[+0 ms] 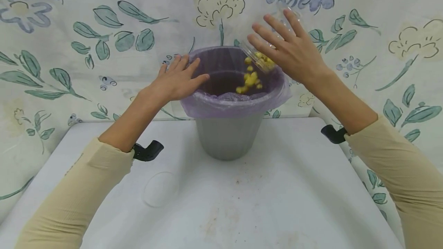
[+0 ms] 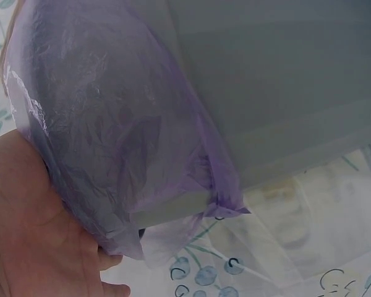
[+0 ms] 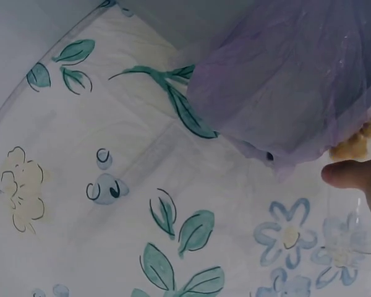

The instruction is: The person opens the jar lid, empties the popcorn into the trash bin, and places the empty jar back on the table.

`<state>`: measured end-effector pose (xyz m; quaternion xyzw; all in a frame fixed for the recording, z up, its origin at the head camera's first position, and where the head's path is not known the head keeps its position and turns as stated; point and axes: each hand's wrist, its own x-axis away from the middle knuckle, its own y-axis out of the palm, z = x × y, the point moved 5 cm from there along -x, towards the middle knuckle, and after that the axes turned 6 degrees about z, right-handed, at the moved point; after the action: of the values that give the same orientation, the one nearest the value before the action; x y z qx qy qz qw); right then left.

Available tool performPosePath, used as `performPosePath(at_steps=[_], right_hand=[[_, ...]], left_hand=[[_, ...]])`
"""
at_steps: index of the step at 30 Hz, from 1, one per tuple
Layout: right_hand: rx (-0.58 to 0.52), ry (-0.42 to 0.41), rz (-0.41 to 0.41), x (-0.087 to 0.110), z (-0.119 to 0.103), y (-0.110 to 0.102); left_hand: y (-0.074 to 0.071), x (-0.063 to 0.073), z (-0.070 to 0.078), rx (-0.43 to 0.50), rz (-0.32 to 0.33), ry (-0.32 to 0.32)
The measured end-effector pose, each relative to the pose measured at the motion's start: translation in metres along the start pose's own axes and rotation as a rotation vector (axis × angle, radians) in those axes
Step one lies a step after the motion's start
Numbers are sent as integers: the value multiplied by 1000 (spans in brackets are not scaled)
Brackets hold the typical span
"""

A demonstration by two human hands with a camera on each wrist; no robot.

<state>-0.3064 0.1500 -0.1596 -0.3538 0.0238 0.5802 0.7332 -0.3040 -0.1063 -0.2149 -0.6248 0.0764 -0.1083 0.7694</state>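
Observation:
In the head view my right hand [image 1: 290, 49] holds a clear plastic cup [image 1: 254, 57] tipped mouth-down over the bin's right rim. Yellow popcorn [image 1: 250, 81] tumbles from it into the bin, and some still sits near the cup's mouth. The right wrist view shows the thumb [image 3: 346, 175] beside the popcorn [image 3: 352, 145]. My left hand [image 1: 180, 80] rests on the left rim with fingers extended, against the purple bag [image 2: 99, 124]. The grey bin [image 1: 228, 137] stands upright, its liner [image 1: 238, 108] folded over the rim.
A clear round lid [image 1: 160, 189] lies on the white table [image 1: 277, 203], left of some small crumbs and brownish smudges. Right behind the bin hangs a flower-printed cloth [image 1: 138, 76]. Black wrist mounts [image 1: 149, 151] stick out below both forearms.

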Motion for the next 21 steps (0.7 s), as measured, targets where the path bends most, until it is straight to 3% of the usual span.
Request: performPosePath(at_steps=[7,12,15,21], right_hand=[[111,-35,-10,-2,-2,-2],[74,-22,-8,0,-2,-1],[-3,48,48,5,1,-2],[-280,297,209,31,11,-2]], left_hand=[[0,1,0,3,6,0],[-1,1,0,3,15,2],[0,1,0,1,14,3],[0,2,0,-4,13,5]])
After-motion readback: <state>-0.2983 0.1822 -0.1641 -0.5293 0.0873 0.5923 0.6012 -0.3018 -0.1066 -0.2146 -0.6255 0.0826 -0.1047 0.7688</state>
